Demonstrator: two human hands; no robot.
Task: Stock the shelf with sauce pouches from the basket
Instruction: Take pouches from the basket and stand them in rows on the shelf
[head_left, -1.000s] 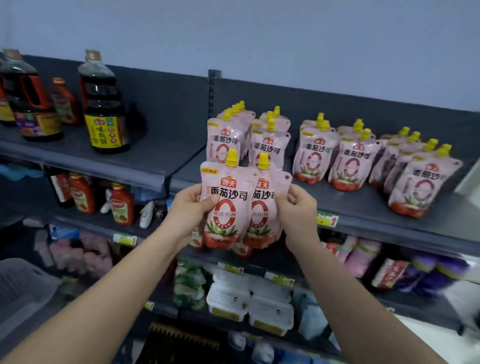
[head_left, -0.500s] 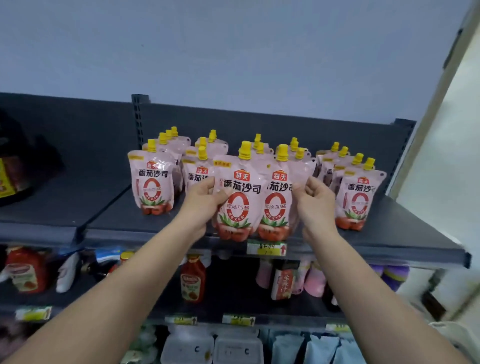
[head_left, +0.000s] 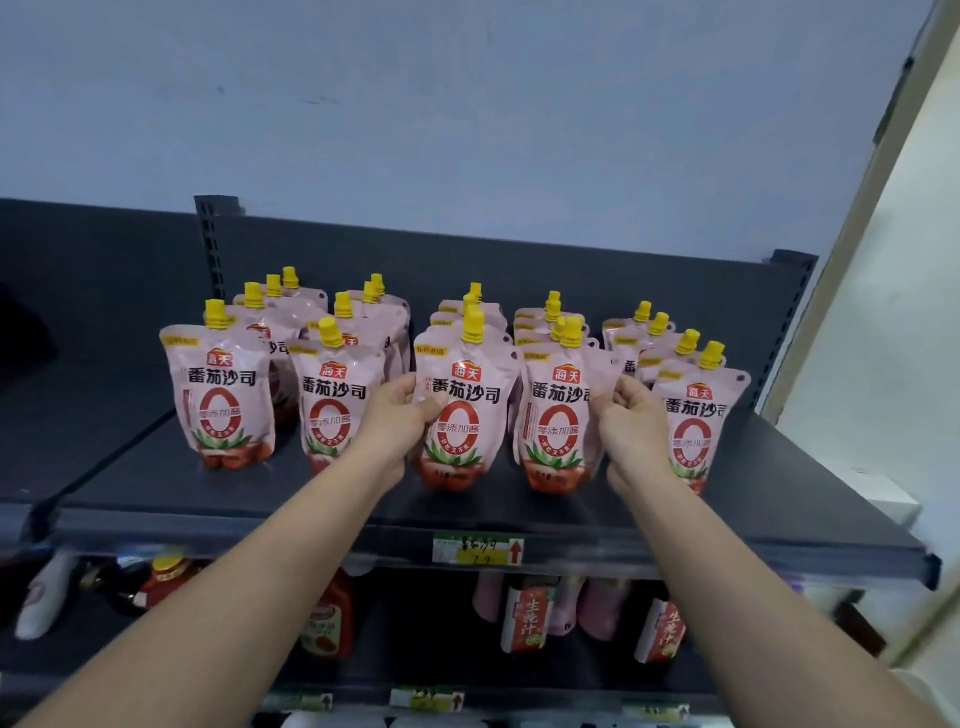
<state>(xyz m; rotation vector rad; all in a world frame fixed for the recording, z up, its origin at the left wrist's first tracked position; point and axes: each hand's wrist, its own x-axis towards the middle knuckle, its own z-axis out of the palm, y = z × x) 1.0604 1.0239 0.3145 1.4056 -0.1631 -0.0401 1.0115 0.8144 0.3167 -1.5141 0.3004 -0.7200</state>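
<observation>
Two pink sauce pouches with yellow caps stand side by side at the front of the dark top shelf (head_left: 779, 499). My left hand (head_left: 400, 415) grips the left edge of the left pouch (head_left: 467, 415). My right hand (head_left: 631, 421) pinches the right edge of the right pouch (head_left: 558, 421). Both pouch bottoms look to be resting on the shelf. Several more pouches of the same kind stand in rows behind and to either side, such as the far-left pouch (head_left: 221, 395) and the far-right pouch (head_left: 693, 415). The basket is out of view.
A yellow price tag (head_left: 478, 551) hangs on the shelf's front lip. Red sauce bottles (head_left: 327, 618) and other packets (head_left: 524, 618) fill the shelf below. A pale wall (head_left: 883, 312) rises at the right end. Bare shelf lies to the left (head_left: 104, 457).
The two held pouches moved up and forward from below the shelf edge onto the shelf's front, and spread apart side by side. My view shifted right and closer to the shelf.
</observation>
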